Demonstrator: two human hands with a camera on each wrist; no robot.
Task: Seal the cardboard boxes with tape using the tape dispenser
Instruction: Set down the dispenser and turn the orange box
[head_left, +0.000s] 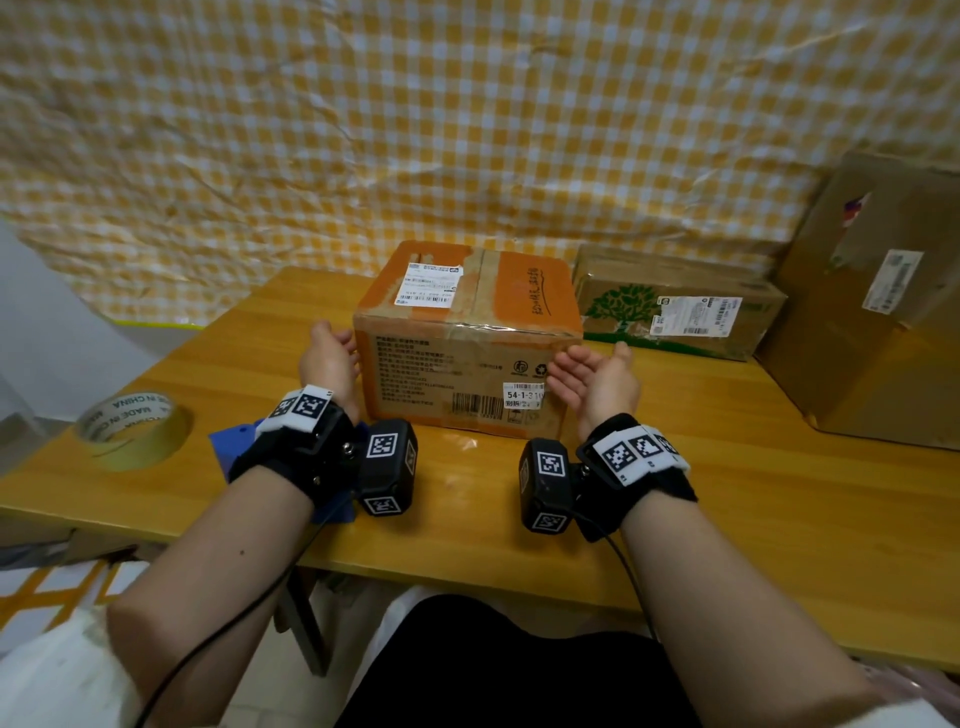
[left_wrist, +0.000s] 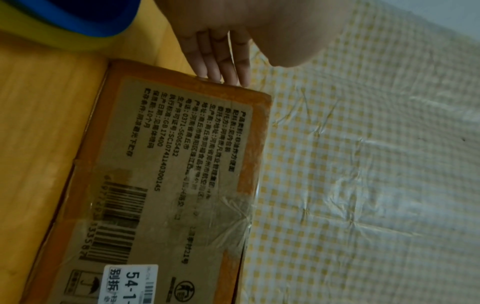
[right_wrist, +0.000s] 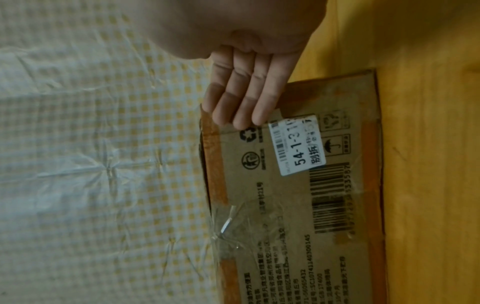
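Observation:
An orange-brown cardboard box (head_left: 467, 332) stands at the table's middle, closed, with tape along its top seam and clear tape running down its front face (left_wrist: 228, 207). My left hand (head_left: 332, 353) is flat and open beside the box's left side; its fingertips (left_wrist: 221, 72) reach the box's edge. My right hand (head_left: 587, 374) is open, palm turned inward, at the box's right front corner, with straight fingers (right_wrist: 246, 98) in front of the front face. A blue tape dispenser (head_left: 234, 441) lies under my left wrist. Neither hand holds anything.
A loose roll of yellowish tape (head_left: 132, 428) lies at the table's left edge. A brown box with a green tree print (head_left: 675, 306) and a large brown box (head_left: 883, 312) stand at the right rear. A yellow checked sheet (head_left: 467, 130) hangs behind the wooden table (head_left: 727, 519).

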